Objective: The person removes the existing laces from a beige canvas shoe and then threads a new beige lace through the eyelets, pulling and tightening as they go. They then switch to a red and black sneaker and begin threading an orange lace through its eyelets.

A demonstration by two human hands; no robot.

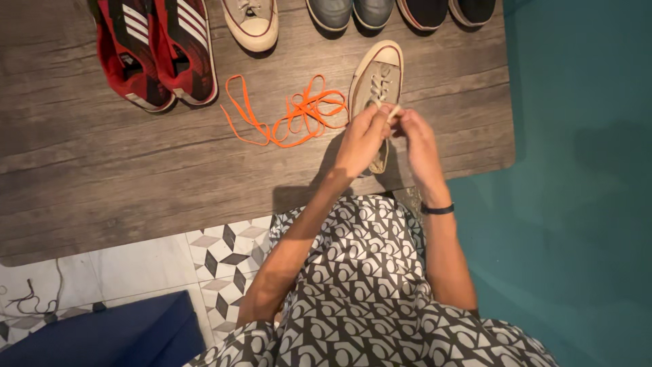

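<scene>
Beige canvas sneaker (377, 81), flat cream lace (391, 113) between pinching hands

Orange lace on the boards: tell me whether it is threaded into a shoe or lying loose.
Loose. The orange lace lies in a tangled heap on the wooden boards, left of the beige sneaker, in no shoe's eyelets.
</scene>
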